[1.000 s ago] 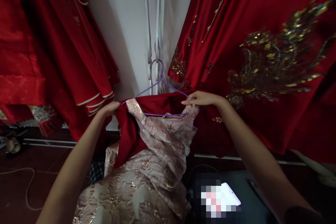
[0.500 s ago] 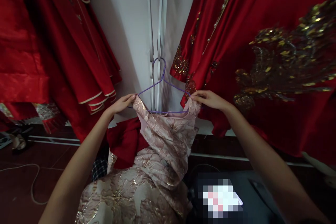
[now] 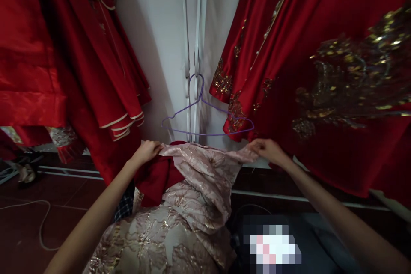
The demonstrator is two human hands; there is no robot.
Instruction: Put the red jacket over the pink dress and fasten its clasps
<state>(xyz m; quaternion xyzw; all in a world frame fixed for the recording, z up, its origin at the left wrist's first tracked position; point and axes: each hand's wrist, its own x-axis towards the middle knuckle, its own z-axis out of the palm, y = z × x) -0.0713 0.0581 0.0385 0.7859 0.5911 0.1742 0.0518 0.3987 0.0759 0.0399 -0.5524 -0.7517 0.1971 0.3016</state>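
Observation:
A pale pink dress [image 3: 202, 188] with a raised gold floral pattern stretches between my two hands, its lower part spreading toward me. My left hand [image 3: 148, 151] pinches the shoulder on the left side. The opposite shoulder is gripped by my right hand [image 3: 268, 150], slightly blurred. Just above the neckline a purple wire hanger [image 3: 205, 102] hangs by its hook from a white metal rack post [image 3: 196, 51], with nothing on it. Behind the dress on the left, a dark red cloth [image 3: 157, 177] shows in part.
Red garments with cream piping [image 3: 105, 72] hang at the left. On the right hangs a red garment with gold sequin embroidery [image 3: 346, 81]. A pale cable [image 3: 43, 222] lies on the floor at lower left, and shoes [image 3: 25, 174] stand by a low rail. A pixelated bright patch [image 3: 272, 244] is at lower right.
The dress shoulders have come off the hanger. Both hands moved down and slightly apart with the dress, and the hanger stays on the rack, bare.

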